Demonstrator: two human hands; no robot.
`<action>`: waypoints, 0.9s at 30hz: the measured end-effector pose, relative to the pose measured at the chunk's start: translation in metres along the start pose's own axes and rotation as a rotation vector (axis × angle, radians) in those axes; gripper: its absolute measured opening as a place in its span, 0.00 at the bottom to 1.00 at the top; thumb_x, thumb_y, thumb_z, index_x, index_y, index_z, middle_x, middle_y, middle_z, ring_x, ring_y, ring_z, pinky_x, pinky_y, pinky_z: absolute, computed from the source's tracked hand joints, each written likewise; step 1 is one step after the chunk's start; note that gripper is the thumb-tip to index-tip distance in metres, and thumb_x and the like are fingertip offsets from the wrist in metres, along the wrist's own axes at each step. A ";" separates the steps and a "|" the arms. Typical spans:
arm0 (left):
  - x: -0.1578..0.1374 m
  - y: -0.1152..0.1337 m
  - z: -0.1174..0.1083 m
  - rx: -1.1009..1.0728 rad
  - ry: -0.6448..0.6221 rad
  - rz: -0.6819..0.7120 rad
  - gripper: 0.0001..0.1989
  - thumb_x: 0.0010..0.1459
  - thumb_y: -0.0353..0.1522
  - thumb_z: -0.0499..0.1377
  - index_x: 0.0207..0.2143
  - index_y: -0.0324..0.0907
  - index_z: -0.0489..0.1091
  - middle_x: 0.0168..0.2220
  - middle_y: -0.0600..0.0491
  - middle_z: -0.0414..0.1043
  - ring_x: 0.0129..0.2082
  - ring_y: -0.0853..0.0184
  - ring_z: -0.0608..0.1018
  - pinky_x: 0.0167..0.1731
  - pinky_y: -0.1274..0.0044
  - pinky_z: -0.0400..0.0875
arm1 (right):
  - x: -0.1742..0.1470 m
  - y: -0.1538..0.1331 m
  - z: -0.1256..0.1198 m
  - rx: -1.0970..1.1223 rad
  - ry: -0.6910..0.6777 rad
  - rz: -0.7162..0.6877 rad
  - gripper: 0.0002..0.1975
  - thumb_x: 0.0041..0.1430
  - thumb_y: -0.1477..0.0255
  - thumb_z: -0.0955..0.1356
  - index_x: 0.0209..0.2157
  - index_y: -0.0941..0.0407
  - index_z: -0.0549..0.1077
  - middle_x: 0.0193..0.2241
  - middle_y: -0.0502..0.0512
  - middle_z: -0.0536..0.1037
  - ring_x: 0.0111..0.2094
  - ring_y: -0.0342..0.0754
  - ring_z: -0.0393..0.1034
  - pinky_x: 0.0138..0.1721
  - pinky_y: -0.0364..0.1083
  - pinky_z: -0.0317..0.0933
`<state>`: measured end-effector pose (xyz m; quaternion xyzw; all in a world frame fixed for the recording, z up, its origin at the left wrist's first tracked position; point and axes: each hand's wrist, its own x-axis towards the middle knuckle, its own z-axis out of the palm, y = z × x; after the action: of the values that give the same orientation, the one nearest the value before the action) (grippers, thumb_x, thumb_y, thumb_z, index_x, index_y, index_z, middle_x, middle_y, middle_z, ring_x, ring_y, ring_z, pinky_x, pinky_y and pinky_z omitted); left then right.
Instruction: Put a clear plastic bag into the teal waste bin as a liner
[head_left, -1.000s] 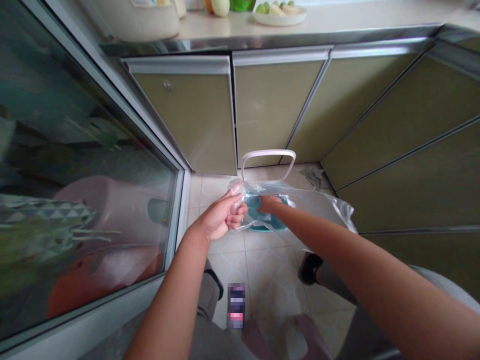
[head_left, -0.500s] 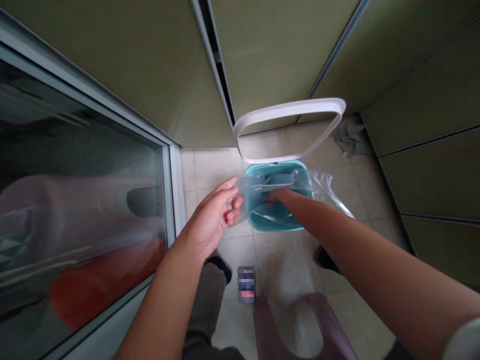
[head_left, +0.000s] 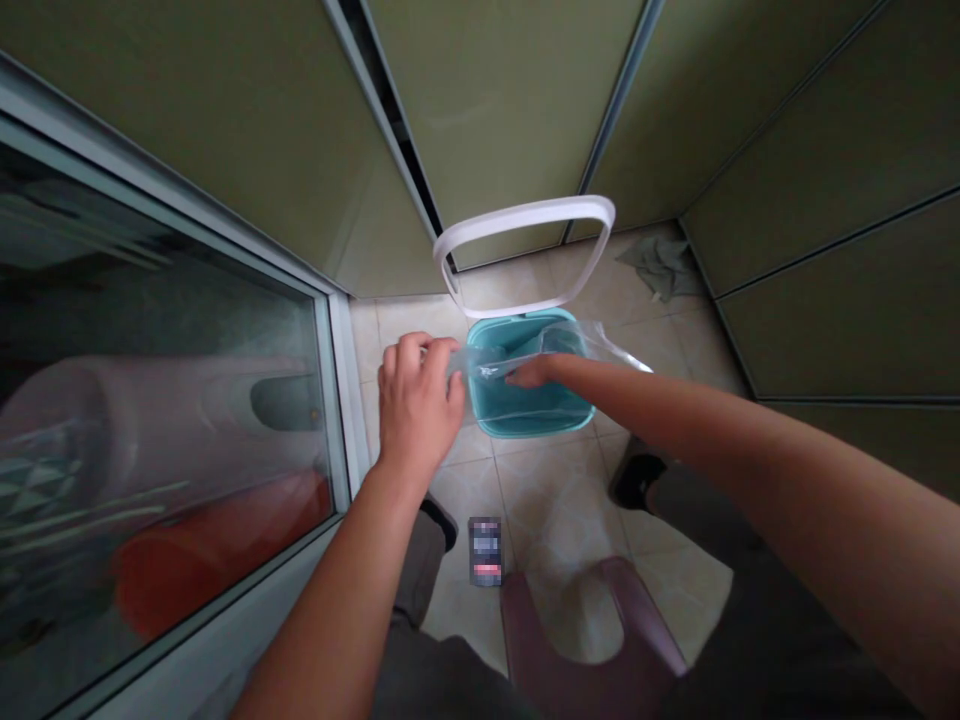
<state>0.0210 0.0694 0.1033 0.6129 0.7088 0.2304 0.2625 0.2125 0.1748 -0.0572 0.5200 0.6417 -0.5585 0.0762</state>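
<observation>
A turquoise bin (head_left: 534,433) stands on the floor with its white rim frame (head_left: 525,214) swung upright at the back. Across its mouth lies a clear plastic bag (head_left: 592,343), loosely spread, with one end trailing off to the right. My left hand (head_left: 421,405) grips the bag's left edge beyond the bin's rim, its fingers curled and the back of the hand up. Over the bin's opening, my right hand (head_left: 531,371) reaches in among the plastic from the right. Its fingers point left, stretched out, and are partly veiled by the film.
A phone (head_left: 486,552) lies on the tiles in front of a purple plastic stool (head_left: 592,655) between my legs. A grey cloth (head_left: 661,265) is on the floor at the back right. Glass door (head_left: 225,330) on the left; cabinet panels (head_left: 510,110) behind.
My left hand has rolled over so its back faces up, still at the bag's edge. My right hand has risen slightly within the bin's opening. The view has shifted a little.
</observation>
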 end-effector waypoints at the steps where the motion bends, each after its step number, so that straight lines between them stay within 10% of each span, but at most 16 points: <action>1: -0.003 0.002 0.002 0.015 -0.060 0.067 0.16 0.59 0.26 0.62 0.49 0.49 0.73 0.51 0.44 0.69 0.55 0.50 0.70 0.53 0.62 0.69 | -0.009 -0.006 -0.006 -0.046 -0.072 -0.033 0.08 0.63 0.78 0.70 0.44 0.60 0.79 0.32 0.49 0.78 0.32 0.42 0.67 0.46 0.42 0.64; 4: -0.012 -0.007 0.017 0.016 -0.284 0.169 0.11 0.60 0.27 0.60 0.43 0.48 0.77 0.46 0.45 0.73 0.53 0.51 0.72 0.57 0.62 0.66 | -0.052 -0.011 -0.025 -0.212 -0.178 -0.121 0.15 0.66 0.77 0.66 0.50 0.57 0.80 0.39 0.53 0.82 0.32 0.44 0.72 0.44 0.44 0.66; 11: -0.028 -0.054 0.051 0.252 -0.409 0.178 0.10 0.56 0.28 0.65 0.41 0.46 0.80 0.43 0.46 0.78 0.49 0.51 0.78 0.54 0.65 0.69 | -0.150 0.037 -0.035 -0.671 0.138 -0.187 0.19 0.64 0.67 0.70 0.55 0.53 0.78 0.48 0.58 0.82 0.48 0.55 0.76 0.50 0.48 0.66; 16: -0.038 -0.056 0.055 0.598 -0.477 0.212 0.12 0.65 0.31 0.58 0.47 0.47 0.80 0.49 0.47 0.79 0.49 0.56 0.80 0.48 0.69 0.72 | -0.164 0.075 -0.018 -0.765 0.225 -0.176 0.16 0.63 0.68 0.69 0.52 0.51 0.79 0.50 0.56 0.81 0.49 0.54 0.76 0.46 0.45 0.66; 27: -0.051 -0.073 0.066 0.652 -0.502 0.255 0.10 0.63 0.29 0.57 0.37 0.45 0.79 0.42 0.49 0.80 0.42 0.59 0.80 0.40 0.71 0.68 | -0.161 0.095 0.010 -0.732 0.235 -0.052 0.11 0.65 0.70 0.67 0.41 0.50 0.83 0.43 0.59 0.83 0.43 0.53 0.77 0.43 0.47 0.65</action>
<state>0.0153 0.0090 0.0106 0.7835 0.5771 -0.1314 0.1890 0.3513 0.0572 -0.0119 0.5026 0.8159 -0.2309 0.1685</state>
